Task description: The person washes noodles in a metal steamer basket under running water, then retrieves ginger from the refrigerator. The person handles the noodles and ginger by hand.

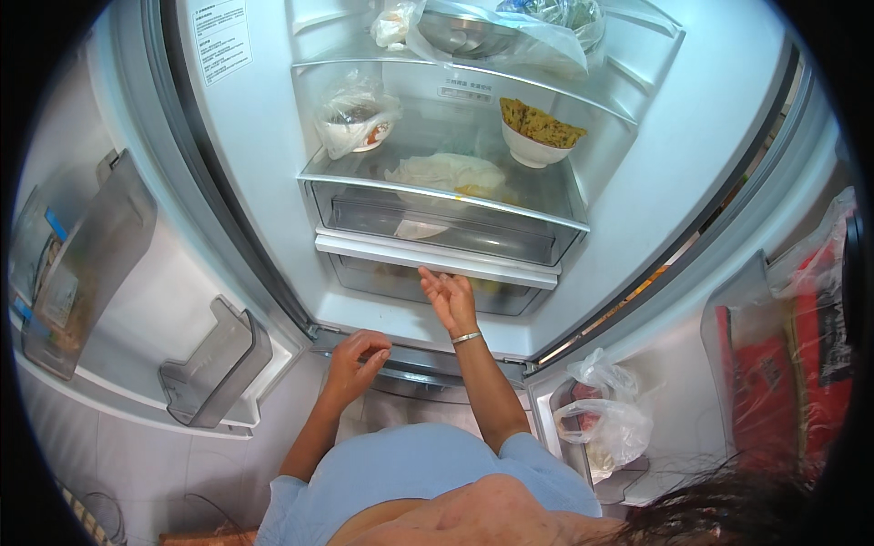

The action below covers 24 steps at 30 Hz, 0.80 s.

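Observation:
My right hand, with a bracelet at the wrist, is raised palm up at the front of the lower clear drawer of an open refrigerator. Its fingertips are at the drawer's white front rim; whether they touch it is unclear. My left hand hangs with curled fingers, holding nothing, near the refrigerator's bottom edge. Above the drawers, a glass shelf carries a bagged bowl on the left and a white bowl of yellowish flat food on the right. A white bag shows through the glass.
Both doors stand open. The left door has grey clear bins. On the right door are a white plastic bag and red packages. The upper shelf holds a metal bowl and plastic bags.

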Tool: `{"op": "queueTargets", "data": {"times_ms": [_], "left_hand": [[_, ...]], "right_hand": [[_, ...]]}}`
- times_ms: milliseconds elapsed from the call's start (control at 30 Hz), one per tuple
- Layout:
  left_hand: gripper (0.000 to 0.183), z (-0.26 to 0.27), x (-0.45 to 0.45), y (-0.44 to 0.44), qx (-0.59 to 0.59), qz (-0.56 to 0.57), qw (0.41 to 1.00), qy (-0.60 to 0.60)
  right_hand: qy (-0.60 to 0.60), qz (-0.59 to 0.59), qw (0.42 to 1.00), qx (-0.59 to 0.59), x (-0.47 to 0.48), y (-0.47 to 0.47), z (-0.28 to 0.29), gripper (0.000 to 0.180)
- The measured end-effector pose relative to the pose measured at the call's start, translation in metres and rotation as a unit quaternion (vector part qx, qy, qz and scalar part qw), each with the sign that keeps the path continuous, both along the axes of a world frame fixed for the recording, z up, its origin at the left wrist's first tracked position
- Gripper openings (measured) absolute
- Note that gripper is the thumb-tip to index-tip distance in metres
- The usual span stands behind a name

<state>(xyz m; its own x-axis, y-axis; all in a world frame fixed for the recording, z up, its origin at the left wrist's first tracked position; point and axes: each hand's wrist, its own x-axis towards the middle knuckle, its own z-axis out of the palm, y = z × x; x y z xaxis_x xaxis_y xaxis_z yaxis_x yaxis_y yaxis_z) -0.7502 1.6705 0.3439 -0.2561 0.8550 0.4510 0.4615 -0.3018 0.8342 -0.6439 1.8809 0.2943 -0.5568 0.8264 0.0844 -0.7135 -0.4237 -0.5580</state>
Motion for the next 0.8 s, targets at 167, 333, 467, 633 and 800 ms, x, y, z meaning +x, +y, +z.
{"op": "queueTargets", "data": {"times_ms": [167,333,467,633,800], "left_hand": [[0.009,-0.019,-0.004,-0.005,-0.017,-0.003,0.996,-0.090],[0.009,-0.024,-0.013,-0.016,-0.015,0.006,0.995,-0.103],[0.008,-0.030,-0.017,-0.025,-0.020,0.023,0.996,-0.082],[0.008,-0.017,-0.001,-0.033,-0.017,0.013,0.998,-0.062],[0.009,0.002,0.005,-0.042,0.021,0.031,0.999,-0.036]], "right_hand": [[0.000,0.008,1.000,0.011,-0.002,0.021,-0.004,0.018],[-0.037,0.002,0.999,0.022,0.000,0.014,0.003,0.021],[-0.233,0.042,0.970,0.049,0.011,-0.003,0.024,0.023],[-0.058,-0.074,0.991,0.100,0.010,0.010,0.074,0.029],[-0.002,-0.050,0.998,0.047,-0.003,0.011,0.090,0.028]]}}
